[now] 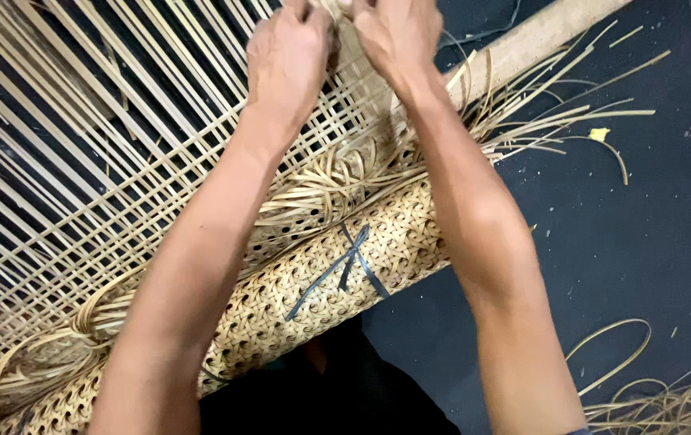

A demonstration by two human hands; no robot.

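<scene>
Left hand [289,52] and right hand [394,32] pinch cane strands [345,72] at open lattice [80,161], top of frame. Finished woven roll [321,274], tied with dark strap [349,266], rests near lap, keeping lattice taut. Loose strips [643,395] on floor [643,242].
</scene>
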